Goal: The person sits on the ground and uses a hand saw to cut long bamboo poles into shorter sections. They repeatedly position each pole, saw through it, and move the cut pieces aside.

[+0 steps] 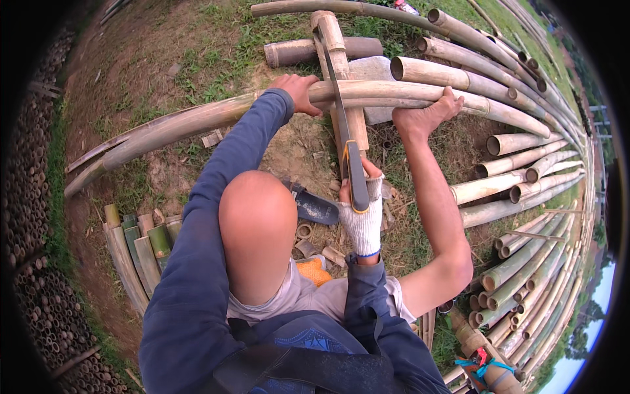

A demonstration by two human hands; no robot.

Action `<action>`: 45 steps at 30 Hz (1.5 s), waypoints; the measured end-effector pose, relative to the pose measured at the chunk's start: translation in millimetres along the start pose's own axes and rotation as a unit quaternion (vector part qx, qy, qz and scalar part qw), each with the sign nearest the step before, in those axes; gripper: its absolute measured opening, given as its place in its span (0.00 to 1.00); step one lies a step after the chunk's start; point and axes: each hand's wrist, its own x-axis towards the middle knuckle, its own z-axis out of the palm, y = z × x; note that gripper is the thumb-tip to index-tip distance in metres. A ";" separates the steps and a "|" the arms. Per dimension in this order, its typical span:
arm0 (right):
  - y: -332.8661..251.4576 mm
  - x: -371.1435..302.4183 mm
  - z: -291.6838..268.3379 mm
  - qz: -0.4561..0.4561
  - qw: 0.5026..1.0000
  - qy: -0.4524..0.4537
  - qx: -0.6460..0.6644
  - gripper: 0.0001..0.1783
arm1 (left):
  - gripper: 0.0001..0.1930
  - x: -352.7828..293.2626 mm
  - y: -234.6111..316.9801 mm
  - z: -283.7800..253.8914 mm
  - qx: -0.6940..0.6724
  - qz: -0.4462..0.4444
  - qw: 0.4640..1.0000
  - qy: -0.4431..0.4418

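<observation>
A long tan bamboo pole point(197, 128) lies across in front of me, with a second, thinner length close along it. My left hand point(296, 92) is wrapped round the pole, just left of the saw. In a white fingerless glove, my right hand point(361, 220) grips the black and orange handle of a handsaw point(340, 111). The saw's blade points away from me and crosses the pole. Under the pole runs a thick bamboo support point(338, 62). My bare right foot point(426, 118) presses on the pole to the right of the blade.
A short dark bamboo piece point(295, 52) and a grey stone block point(374, 69) lie beyond the pole. Many bamboo poles point(512, 171) are stacked at right. Cut green lengths point(157, 240) stand at left. A black sandal point(315, 207) is below the saw, near bamboo offcuts point(333, 256).
</observation>
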 end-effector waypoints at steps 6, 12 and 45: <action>11.1 -25.9 -17.7 0.033 0.999 -0.029 0.022 0.30 | 0.51 5.5 -3.2 -10.0 -0.005 0.019 1.000 -0.018; -37.9 -151.1 -93.9 -0.055 0.994 -0.028 -0.092 0.33 | 0.50 8.4 -5.4 -1.4 -0.025 0.005 0.998 -0.050; 0.1 -153.0 -102.7 0.040 0.998 -0.051 -0.018 0.29 | 0.47 4.8 6.8 -13.3 0.006 0.022 1.000 -0.015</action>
